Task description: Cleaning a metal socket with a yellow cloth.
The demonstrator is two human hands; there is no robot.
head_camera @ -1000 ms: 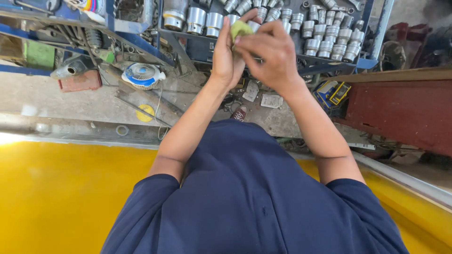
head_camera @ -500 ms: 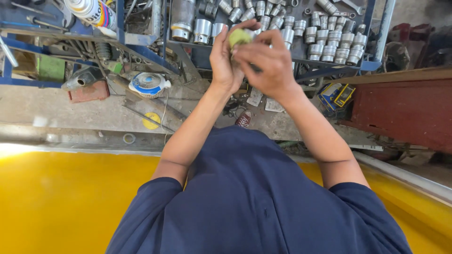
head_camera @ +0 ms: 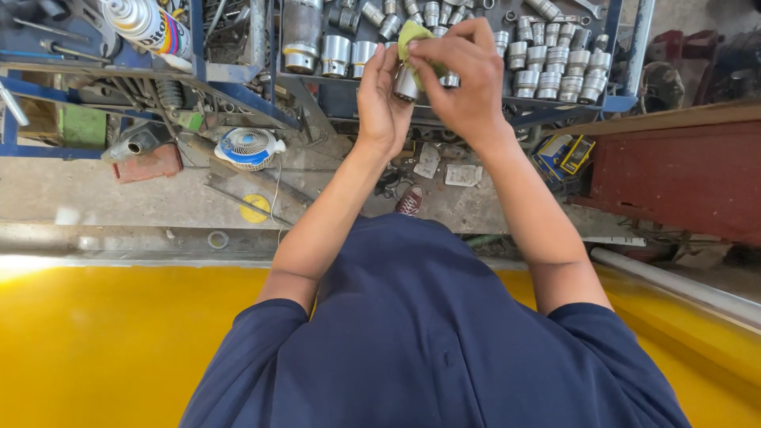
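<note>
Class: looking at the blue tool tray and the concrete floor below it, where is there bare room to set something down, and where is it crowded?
The blue tray is packed with sockets. Bare floor lies left, below the red block. Another patch sits between the small fan and the yellow disc. Between the forearms, papers crowd it.

**Around the blue tool rack**

Rows of chrome sockets point(head_camera: 555, 63) stand in the blue metal rack point(head_camera: 626, 47). A spray can point(head_camera: 143, 28) lies at its upper left. On the concrete floor point(head_camera: 79, 194) below sit a small blue-and-white fan point(head_camera: 247, 148), a yellow disc point(head_camera: 255, 209) and a dark red shoe point(head_camera: 410, 200). A red-brown cabinet point(head_camera: 682, 178) stands at right.
</note>
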